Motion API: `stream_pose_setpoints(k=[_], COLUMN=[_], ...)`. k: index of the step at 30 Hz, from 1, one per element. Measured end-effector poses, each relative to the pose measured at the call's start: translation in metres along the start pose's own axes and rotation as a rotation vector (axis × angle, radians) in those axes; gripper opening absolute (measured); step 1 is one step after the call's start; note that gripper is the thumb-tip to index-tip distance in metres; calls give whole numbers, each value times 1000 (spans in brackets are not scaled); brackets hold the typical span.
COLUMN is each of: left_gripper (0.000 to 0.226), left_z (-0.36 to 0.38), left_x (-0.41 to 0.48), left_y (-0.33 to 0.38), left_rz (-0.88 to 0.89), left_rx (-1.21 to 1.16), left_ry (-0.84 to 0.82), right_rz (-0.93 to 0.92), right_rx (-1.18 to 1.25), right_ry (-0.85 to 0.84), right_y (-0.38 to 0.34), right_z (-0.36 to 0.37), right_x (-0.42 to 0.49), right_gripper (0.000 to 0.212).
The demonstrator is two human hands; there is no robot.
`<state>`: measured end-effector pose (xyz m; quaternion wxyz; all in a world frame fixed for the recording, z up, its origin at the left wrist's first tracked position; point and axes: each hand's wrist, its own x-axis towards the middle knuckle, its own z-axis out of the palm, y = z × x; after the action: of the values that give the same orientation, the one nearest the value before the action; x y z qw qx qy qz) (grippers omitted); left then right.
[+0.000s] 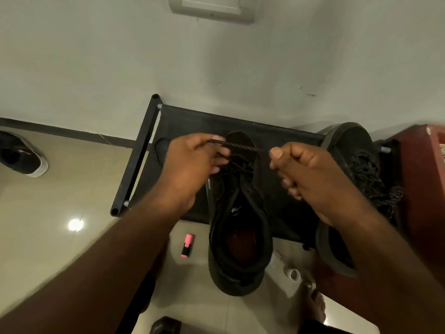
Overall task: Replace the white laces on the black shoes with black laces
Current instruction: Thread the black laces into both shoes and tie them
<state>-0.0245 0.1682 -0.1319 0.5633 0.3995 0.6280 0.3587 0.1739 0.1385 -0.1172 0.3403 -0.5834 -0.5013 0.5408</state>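
The left hand and the right hand are shown bare, and both forearms are seen uncovered down to the frame's lower edge. A short, trimmed thumbnail is seen on the right hand. A bare foot is seen low on the right, edged by dark cloth too blurred to be identified.

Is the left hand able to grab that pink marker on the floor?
Probably, nothing covers the pink marker, but the left hand is pinching the black lace and must let go first.
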Motion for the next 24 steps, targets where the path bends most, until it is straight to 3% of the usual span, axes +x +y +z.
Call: stream_pose_setpoints(k=[2, 4, 9, 11, 13, 15, 17, 20, 22, 24], left_gripper=[12, 11, 22, 20, 20, 20, 19, 19, 40, 60], left_z=[-4, -5, 5, 9, 6, -8, -25, -31, -23, -14], left_x=[3, 1, -14, -16, -10, 5, 18, 20, 15, 8], left_y=[0, 0, 14, 12, 8, 5, 5, 4, 3, 0], left_rz=[-143, -102, 56, 114, 122, 9, -150, -284, -276, -133], left_rx=[-101, -54, -118, -23, 16, -164, -495, -769, -560, -12], left_ry=[89, 114, -243, -267, -166, 20, 161, 148, 46, -27], right_rz=[29, 42, 7, -16, -5, 40, 87, 122, 141, 161], right_rx=[106, 156, 46, -3, -39, -116, -232, -225, -91, 41], right_ry=[59, 99, 31, -50, -115, -145, -100, 67, 131, 116], right_y=[3, 5, 4, 2, 3, 6, 10, 15, 13, 8], right_z=[-8, -8, 8, 13, 11, 3, -5, -4, 4, 12], right_x=[2, 3, 1, 0, 0, 2, 2, 4, 4, 5], right_gripper=[19, 18, 15, 17, 21, 25, 23, 19, 19, 22])
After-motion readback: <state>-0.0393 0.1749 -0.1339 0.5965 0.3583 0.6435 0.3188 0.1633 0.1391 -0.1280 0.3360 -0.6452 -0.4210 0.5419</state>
